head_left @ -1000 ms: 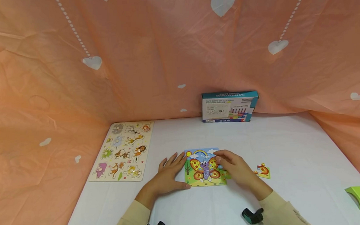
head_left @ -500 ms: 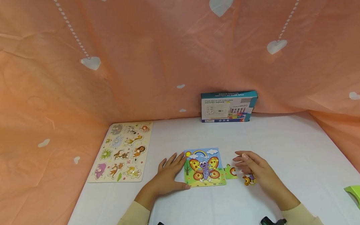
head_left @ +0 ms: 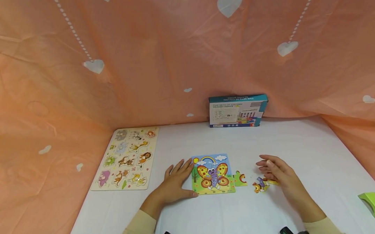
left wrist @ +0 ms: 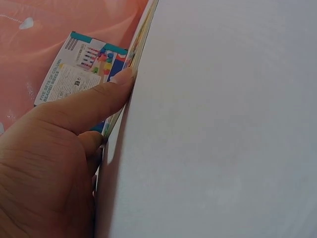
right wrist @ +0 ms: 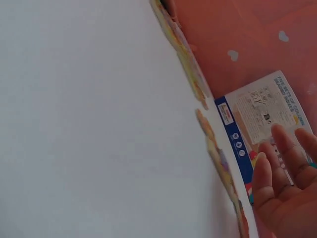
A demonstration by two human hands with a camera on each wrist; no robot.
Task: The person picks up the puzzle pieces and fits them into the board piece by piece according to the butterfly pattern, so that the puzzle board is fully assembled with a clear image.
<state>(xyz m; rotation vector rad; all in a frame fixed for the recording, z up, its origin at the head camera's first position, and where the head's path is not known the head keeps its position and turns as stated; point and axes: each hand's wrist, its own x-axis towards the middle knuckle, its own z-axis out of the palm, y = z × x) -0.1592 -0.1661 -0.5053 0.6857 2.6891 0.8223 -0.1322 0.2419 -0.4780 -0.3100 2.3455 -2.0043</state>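
A square butterfly jigsaw puzzle (head_left: 214, 174) lies flat on the white table. My left hand (head_left: 175, 184) rests along its left side with fingers spread, the thumb at the lower left corner; the left wrist view shows the thumb (left wrist: 94, 106) at the puzzle's edge. Against the puzzle's right side lies a loose green jigsaw piece (head_left: 240, 179). Farther right, my right hand (head_left: 280, 175) hovers by more loose jigsaw pieces (head_left: 260, 185), partly covering them. Its fingers are relaxed and hold nothing; in the right wrist view the right hand (right wrist: 290, 188) is off the table surface.
An animal puzzle board (head_left: 127, 159) lies at the left. A boxed bead set (head_left: 236, 112) stands at the back against the orange heart-patterned cloth (head_left: 165, 60). A green arched block (head_left: 373, 204) sits at the far right.
My right hand has moved off the puzzle's upper right area to the right, over the loose pieces. It uncovers the green piece beside the puzzle. My left hand stays in place.
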